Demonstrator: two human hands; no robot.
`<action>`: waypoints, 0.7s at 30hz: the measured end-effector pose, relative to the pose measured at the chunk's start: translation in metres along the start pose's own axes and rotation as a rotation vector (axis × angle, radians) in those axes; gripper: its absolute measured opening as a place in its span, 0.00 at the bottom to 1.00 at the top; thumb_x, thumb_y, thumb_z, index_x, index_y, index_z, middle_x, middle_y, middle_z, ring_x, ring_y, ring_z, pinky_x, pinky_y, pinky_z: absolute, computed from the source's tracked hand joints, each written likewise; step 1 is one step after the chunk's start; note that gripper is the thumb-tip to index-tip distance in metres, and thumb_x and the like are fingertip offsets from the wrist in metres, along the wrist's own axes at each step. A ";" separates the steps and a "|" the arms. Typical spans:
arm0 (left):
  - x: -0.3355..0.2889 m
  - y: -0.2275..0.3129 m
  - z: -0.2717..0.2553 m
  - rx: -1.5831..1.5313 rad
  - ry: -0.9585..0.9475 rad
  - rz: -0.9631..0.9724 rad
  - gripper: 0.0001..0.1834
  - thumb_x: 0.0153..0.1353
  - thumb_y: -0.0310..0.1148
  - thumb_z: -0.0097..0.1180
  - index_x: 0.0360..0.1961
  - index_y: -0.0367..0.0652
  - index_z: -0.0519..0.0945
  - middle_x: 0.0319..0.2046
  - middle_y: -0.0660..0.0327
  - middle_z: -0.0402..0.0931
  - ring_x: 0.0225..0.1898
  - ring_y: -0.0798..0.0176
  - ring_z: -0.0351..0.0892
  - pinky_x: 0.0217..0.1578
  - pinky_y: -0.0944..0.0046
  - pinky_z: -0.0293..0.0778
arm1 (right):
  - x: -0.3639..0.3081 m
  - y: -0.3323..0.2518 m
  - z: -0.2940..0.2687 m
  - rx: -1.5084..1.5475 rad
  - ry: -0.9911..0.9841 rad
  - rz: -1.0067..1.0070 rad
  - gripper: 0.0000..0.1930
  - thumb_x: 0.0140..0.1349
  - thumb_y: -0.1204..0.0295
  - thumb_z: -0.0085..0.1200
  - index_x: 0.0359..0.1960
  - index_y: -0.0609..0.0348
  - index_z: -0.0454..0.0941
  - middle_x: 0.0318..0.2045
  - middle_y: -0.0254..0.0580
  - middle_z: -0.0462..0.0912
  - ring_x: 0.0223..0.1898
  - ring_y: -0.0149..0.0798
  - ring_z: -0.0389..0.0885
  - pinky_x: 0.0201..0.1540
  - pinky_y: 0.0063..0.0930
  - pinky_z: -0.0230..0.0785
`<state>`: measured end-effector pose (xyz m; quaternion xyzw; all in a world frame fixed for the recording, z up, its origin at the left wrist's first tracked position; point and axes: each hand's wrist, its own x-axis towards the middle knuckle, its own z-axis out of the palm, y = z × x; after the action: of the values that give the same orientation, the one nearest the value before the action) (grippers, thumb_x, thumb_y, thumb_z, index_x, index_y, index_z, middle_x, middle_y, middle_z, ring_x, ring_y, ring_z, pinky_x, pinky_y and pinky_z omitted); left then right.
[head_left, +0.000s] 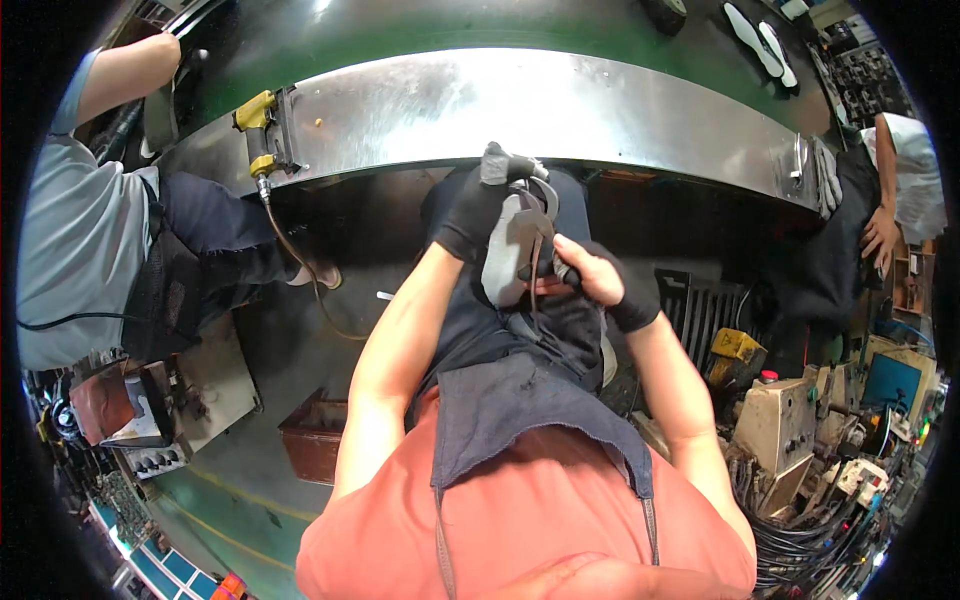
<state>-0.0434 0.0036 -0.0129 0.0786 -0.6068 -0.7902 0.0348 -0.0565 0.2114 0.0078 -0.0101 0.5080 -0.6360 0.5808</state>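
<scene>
A grey shoe upper on its last [512,248] rests over my lap, toe pointing away from me. My left hand [472,208], in a black glove, grips the far end of the shoe from the left. My right hand [592,272], with a black wrist wrap, pinches dark laces or a thin tool against the shoe's right side. I sit in an orange shirt and dark apron [520,400] just below a curved steel conveyor edge [520,110].
A yellow air tool [258,130] hangs on the conveyor's left end, hose trailing down. A person in grey sits at left [90,230]; another stands at right [890,200]. Shoe soles [760,40] lie on the green belt. Machines and cables crowd the lower right; a brown box [315,435] sits lower left.
</scene>
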 end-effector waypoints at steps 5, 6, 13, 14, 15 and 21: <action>-0.001 -0.015 -0.008 0.039 0.023 0.146 0.45 0.64 0.67 0.24 0.36 0.35 0.82 0.37 0.57 0.80 0.42 0.62 0.76 0.50 0.62 0.68 | -0.015 -0.042 0.016 -0.378 0.047 0.060 0.24 0.69 0.49 0.39 0.37 0.58 0.79 0.26 0.36 0.79 0.26 0.30 0.79 0.32 0.24 0.73; 0.000 -0.012 -0.006 0.057 0.020 0.174 0.45 0.65 0.67 0.24 0.35 0.36 0.82 0.36 0.57 0.80 0.42 0.62 0.76 0.51 0.62 0.68 | -0.014 -0.032 0.017 -0.517 0.112 -0.026 0.25 0.69 0.49 0.39 0.33 0.58 0.78 0.23 0.36 0.78 0.24 0.28 0.78 0.28 0.24 0.70; -0.002 -0.013 0.001 0.155 0.077 0.145 0.41 0.68 0.60 0.23 0.32 0.38 0.83 0.35 0.58 0.79 0.44 0.59 0.75 0.54 0.60 0.65 | 0.027 0.061 0.035 -0.795 0.578 -0.538 0.23 0.70 0.55 0.37 0.37 0.64 0.76 0.28 0.45 0.79 0.31 0.41 0.76 0.37 0.35 0.67; 0.002 -0.023 -0.012 0.226 0.037 0.209 0.38 0.69 0.58 0.26 0.33 0.37 0.83 0.36 0.58 0.80 0.46 0.60 0.74 0.55 0.59 0.64 | 0.021 0.056 0.022 -0.773 0.497 -0.478 0.23 0.70 0.55 0.37 0.39 0.63 0.77 0.29 0.44 0.80 0.32 0.39 0.76 0.38 0.33 0.67; -0.002 -0.023 -0.008 0.154 0.036 0.198 0.38 0.69 0.57 0.27 0.33 0.37 0.83 0.36 0.58 0.80 0.46 0.60 0.74 0.55 0.59 0.65 | 0.013 0.051 0.014 -0.748 0.432 -0.413 0.23 0.70 0.55 0.38 0.41 0.63 0.77 0.30 0.42 0.80 0.33 0.37 0.77 0.40 0.31 0.68; -0.003 -0.019 -0.003 0.020 0.062 0.136 0.37 0.69 0.56 0.28 0.32 0.37 0.83 0.36 0.58 0.82 0.44 0.61 0.76 0.52 0.61 0.68 | 0.000 -0.016 0.006 -0.386 0.039 -0.153 0.24 0.70 0.52 0.40 0.41 0.63 0.78 0.35 0.35 0.80 0.33 0.26 0.77 0.39 0.23 0.70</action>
<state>-0.0395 0.0062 -0.0320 0.0620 -0.6170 -0.7773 0.1063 -0.0644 0.2048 0.0208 -0.1475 0.6293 -0.5690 0.5084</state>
